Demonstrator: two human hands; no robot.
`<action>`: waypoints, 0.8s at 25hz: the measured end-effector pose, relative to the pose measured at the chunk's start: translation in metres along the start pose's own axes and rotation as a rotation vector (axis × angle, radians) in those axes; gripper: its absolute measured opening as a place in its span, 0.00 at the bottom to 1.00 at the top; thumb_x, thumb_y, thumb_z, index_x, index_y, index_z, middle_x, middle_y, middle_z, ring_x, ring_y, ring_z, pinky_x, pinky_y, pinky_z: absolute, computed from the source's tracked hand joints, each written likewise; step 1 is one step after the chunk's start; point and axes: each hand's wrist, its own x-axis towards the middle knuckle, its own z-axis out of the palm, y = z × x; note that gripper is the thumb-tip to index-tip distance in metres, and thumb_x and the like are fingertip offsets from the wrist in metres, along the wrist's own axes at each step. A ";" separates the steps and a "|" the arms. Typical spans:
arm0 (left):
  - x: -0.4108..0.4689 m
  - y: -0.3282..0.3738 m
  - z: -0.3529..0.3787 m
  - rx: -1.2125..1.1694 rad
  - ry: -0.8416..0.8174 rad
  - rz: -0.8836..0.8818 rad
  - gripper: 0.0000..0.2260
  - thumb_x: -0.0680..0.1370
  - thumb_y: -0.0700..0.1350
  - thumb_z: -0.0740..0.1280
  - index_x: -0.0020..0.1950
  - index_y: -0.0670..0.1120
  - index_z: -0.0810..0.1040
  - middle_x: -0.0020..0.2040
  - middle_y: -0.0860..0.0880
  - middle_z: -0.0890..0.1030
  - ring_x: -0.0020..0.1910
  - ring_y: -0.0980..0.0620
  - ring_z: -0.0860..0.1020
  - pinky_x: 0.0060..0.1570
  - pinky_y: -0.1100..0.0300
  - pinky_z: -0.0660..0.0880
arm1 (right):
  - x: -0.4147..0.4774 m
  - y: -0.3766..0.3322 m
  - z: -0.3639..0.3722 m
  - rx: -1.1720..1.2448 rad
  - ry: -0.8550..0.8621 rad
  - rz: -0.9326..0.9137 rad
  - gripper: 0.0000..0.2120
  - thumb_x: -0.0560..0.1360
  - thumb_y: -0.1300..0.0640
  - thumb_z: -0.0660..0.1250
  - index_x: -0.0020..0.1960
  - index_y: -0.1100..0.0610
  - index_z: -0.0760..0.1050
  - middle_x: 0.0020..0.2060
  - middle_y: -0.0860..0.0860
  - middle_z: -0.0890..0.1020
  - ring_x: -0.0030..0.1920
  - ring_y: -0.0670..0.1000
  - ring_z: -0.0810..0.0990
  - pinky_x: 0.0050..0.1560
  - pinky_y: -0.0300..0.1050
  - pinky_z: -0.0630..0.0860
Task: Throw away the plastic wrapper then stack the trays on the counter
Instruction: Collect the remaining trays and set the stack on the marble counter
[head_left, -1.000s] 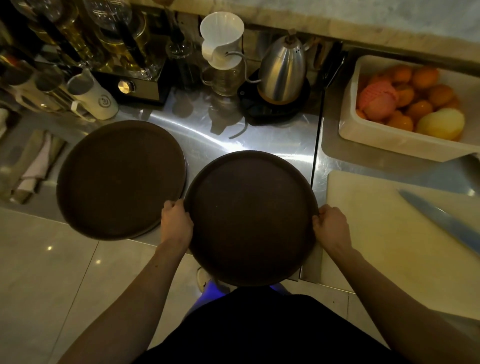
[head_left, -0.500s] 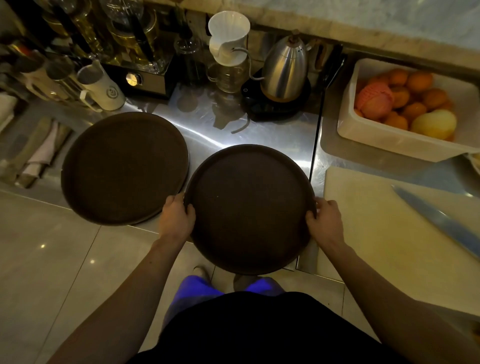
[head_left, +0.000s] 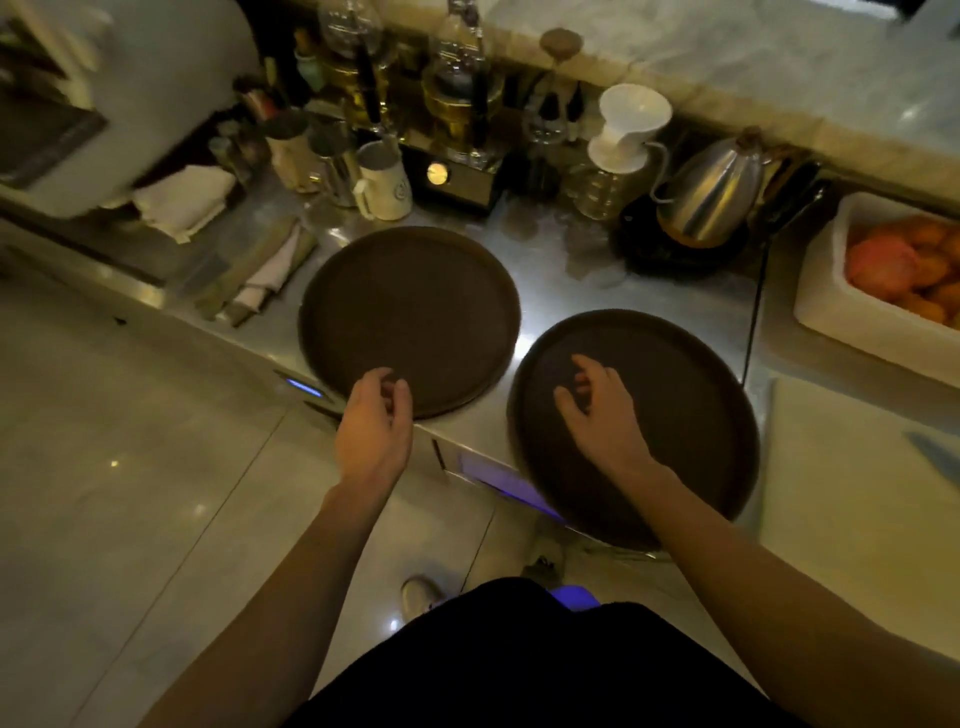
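Note:
Two round dark brown trays lie side by side on the steel counter (head_left: 561, 270). The left tray (head_left: 410, 312) lies flat, its near rim over the counter's front edge. The right tray (head_left: 675, 395) also overhangs the front edge. My left hand (head_left: 374, 421) hovers at the near rim of the left tray, fingers loosely curled, holding nothing. My right hand (head_left: 597, 410) is above the left part of the right tray, fingers spread, holding nothing. No plastic wrapper is in view.
Behind the trays stand a white mug (head_left: 384, 182), a white dripper on a glass carafe (head_left: 623, 140), a steel kettle (head_left: 711, 192) and several bottles. A white tub of oranges (head_left: 852, 306) sits at right, a pale cutting board (head_left: 857, 493) below it. Folded cloths (head_left: 260, 275) lie at left.
Both hands have let go of the right tray, which now rests on the counter. My left hand has moved left to the other tray; my right hand has moved over the right tray. The view shifted left.

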 end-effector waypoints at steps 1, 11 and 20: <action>0.003 -0.007 -0.011 0.001 0.017 -0.024 0.17 0.81 0.51 0.60 0.65 0.44 0.74 0.55 0.44 0.81 0.50 0.47 0.80 0.47 0.57 0.71 | 0.002 -0.010 0.008 -0.001 -0.002 -0.008 0.24 0.78 0.53 0.65 0.72 0.56 0.65 0.62 0.57 0.72 0.59 0.53 0.76 0.60 0.46 0.72; 0.041 -0.090 -0.105 -0.019 0.127 -0.135 0.18 0.81 0.58 0.56 0.62 0.48 0.73 0.57 0.46 0.79 0.48 0.48 0.79 0.50 0.46 0.79 | 0.034 -0.089 0.091 -0.001 -0.066 -0.032 0.27 0.78 0.51 0.64 0.74 0.57 0.62 0.63 0.59 0.72 0.57 0.50 0.75 0.54 0.41 0.71; 0.114 -0.084 -0.078 -0.008 0.044 -0.173 0.19 0.82 0.52 0.59 0.68 0.41 0.71 0.66 0.41 0.75 0.53 0.47 0.78 0.55 0.49 0.74 | 0.122 -0.075 0.094 -0.060 -0.053 0.076 0.27 0.78 0.50 0.64 0.74 0.55 0.60 0.66 0.60 0.70 0.62 0.59 0.75 0.63 0.57 0.75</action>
